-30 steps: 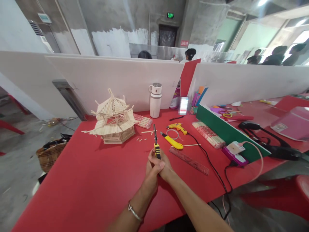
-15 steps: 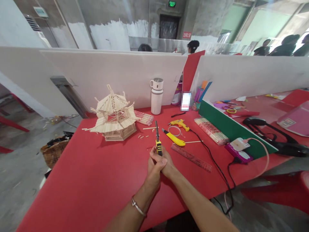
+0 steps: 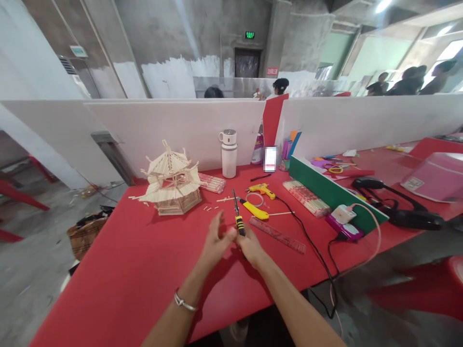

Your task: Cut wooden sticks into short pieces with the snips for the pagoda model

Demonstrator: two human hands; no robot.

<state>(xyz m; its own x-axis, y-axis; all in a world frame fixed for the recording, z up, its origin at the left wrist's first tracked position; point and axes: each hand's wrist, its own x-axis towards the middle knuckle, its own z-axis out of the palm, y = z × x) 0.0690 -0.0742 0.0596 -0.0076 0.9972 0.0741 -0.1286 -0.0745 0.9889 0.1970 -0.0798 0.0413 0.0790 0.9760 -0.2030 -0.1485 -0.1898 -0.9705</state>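
My right hand grips the yellow-and-black handles of a pair of pliers, whose jaws point away from me over the red table. My left hand sits just left of it, fingers spread and loosened, its thumb near the handles. A chopstick pagoda model stands further back on the left. Short stick offcuts lie between the model and the pliers.
A yellow utility knife, a yellow glue gun with a black cord, a ruler, chopstick bundles, a white flask and a green board lie behind and to the right. White partitions close the back; people stand beyond.
My left hand has let go of its clasp round the right hand and pliers and opened to the left. The view has tilted up slightly.
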